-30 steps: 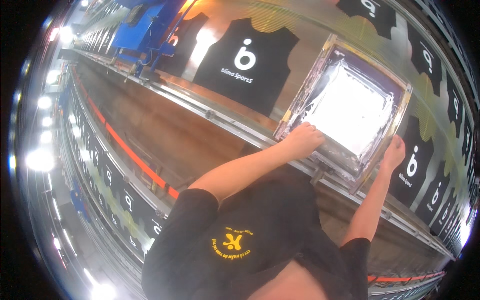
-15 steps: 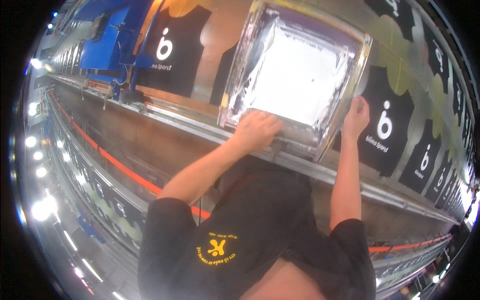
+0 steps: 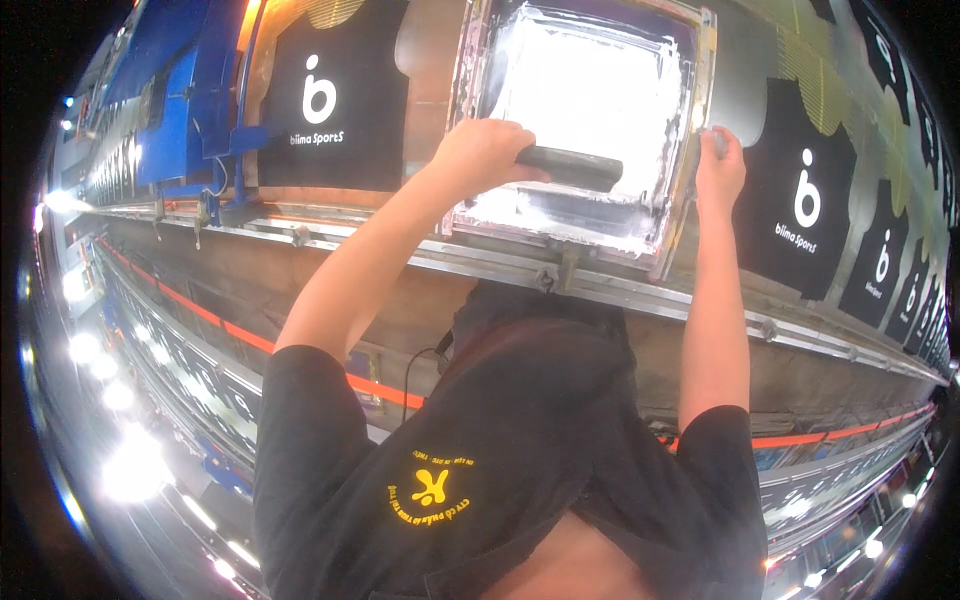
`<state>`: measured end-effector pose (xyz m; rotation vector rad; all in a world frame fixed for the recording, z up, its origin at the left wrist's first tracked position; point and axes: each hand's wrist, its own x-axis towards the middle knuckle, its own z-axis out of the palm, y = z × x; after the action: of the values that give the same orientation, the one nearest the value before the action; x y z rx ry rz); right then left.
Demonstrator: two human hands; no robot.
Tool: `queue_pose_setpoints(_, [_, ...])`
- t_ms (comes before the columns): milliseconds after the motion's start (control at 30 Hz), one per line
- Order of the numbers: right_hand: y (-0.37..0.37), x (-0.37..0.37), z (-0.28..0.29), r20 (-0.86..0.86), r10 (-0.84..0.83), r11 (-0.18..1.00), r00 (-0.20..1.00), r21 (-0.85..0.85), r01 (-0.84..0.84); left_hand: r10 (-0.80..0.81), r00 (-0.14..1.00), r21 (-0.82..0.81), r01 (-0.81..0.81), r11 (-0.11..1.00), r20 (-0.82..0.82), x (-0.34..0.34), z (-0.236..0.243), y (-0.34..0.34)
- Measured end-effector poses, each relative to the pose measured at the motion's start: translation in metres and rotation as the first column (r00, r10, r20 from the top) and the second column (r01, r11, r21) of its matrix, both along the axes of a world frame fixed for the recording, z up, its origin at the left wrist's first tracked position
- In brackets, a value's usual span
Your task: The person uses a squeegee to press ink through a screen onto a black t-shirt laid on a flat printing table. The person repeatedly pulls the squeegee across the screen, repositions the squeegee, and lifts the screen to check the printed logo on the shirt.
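A screen-printing frame [image 3: 705,90] lies on the long work table, its mesh covered with white ink [image 3: 590,90]. Over the near part of the mesh, my left hand [image 3: 487,155] is closed around one end of a dark squeegee [image 3: 575,168]. The squeegee lies crosswise, pointing right; whether its blade touches the mesh cannot be told. My right hand [image 3: 722,172] is at the frame's right edge with its fingers curled together. A small pale patch shows between those fingers, too small to name.
Black fabric pieces with white prints lie left [image 3: 335,100] and right [image 3: 805,190] of the frame, with more along the table. A blue machine [image 3: 185,100] stands at left. A metal rail [image 3: 610,290] runs along the table's near edge. An orange-red strip [image 3: 225,325] runs behind me.
My left hand has risen from the frame's near edge and now shows the squeegee in its grip. My right hand remains by the frame's right edge. The whole view has shifted and turned slightly.
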<state>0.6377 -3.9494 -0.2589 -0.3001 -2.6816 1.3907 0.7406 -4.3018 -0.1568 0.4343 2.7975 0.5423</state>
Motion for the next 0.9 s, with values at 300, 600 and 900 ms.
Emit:
queue_pose_setpoints(300, [-0.005,0.002,0.010,0.157,-0.030,0.999,0.987,0.025,0.027,0.008,0.892,-0.122,0.053,0.991,0.451,-0.011,-0.025,0.012])
queue_pose_setpoints(600, [0.001,0.008,0.007,0.082,-0.058,0.997,0.995,0.063,0.053,-0.041,0.961,-0.010,0.046,0.999,0.274,-0.077,0.014,0.045])
queue_pose_setpoints(900, [-0.008,0.010,0.012,0.172,-0.083,0.996,0.982,0.043,0.077,-0.009,0.988,-0.104,-0.007,0.995,-0.155,-0.210,-0.008,0.016])
